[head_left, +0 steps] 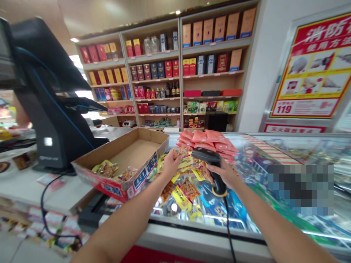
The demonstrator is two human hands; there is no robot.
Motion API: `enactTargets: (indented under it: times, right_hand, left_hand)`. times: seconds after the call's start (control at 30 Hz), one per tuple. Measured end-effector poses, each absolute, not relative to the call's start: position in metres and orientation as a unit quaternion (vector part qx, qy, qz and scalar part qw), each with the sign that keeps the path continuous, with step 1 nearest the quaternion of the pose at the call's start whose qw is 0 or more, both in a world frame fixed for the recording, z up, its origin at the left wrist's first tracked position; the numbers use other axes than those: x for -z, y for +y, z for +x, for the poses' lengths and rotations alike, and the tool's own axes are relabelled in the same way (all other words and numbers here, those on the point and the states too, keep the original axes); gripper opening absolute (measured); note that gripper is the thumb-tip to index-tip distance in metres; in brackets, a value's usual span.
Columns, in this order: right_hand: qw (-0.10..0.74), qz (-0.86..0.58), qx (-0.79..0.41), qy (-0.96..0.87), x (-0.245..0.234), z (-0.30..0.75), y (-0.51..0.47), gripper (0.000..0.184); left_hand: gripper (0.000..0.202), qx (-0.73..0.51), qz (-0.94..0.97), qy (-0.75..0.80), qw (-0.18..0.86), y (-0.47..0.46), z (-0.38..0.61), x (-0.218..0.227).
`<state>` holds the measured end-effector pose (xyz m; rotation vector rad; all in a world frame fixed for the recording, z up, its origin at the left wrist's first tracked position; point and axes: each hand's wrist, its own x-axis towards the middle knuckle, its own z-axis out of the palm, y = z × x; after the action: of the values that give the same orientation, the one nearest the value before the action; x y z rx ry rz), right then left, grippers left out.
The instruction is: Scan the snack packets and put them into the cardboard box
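Observation:
My right hand (223, 171) is wrapped round the grip of a black barcode scanner (210, 157). The scanner's head points left, toward my other hand, and its cable hangs down over the counter's front edge. With fingers closed, my left hand (172, 162) pinches a snack packet (181, 150) at the far side of a loose pile. Several yellow-and-clear snack packets (182, 197) with brown sticks inside lie on the glass counter below both hands. To the left, an open cardboard box (142, 140) contains a few similar packets (105, 168).
Pink packets (207, 137) are stacked behind the scanner. A black checkout terminal (55, 109) stands at the left, its cable running down the counter. The glass counter (246, 146) continues to the right. Shelves of boxed goods (156, 69) line the back wall, beside a red poster (309, 69).

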<state>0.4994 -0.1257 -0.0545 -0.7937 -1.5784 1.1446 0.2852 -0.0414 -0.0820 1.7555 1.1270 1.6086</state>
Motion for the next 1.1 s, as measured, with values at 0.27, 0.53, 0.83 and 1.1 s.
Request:
enactTargets:
  times: [0.27, 0.53, 0.83, 1.1]
  right_hand:
    - [0.472, -0.339, -0.465, -0.668, 0.046, 0.495, -0.136, 0.030]
    - [0.461, -0.339, -0.479, -0.666, 0.048, 0.494, -0.137, 0.031]
    - [0.459, -0.346, -0.477, -0.665, 0.048, 0.494, -0.138, 0.029]
    - [0.460, -0.349, -0.477, -0.663, 0.047, 0.494, -0.137, 0.030]
  left_hand:
    - [0.012, -0.579, 0.645, 0.456, 0.204, -0.048, 0.288, 0.084]
    - [0.009, -0.557, 0.653, 0.485, 0.168, -0.056, 0.289, 0.079]
    - [0.013, -0.533, 0.644, 0.529, 0.148, -0.055, 0.290, 0.077]
    - [0.011, -0.559, 0.653, 0.479, 0.178, -0.049, 0.289, 0.083]
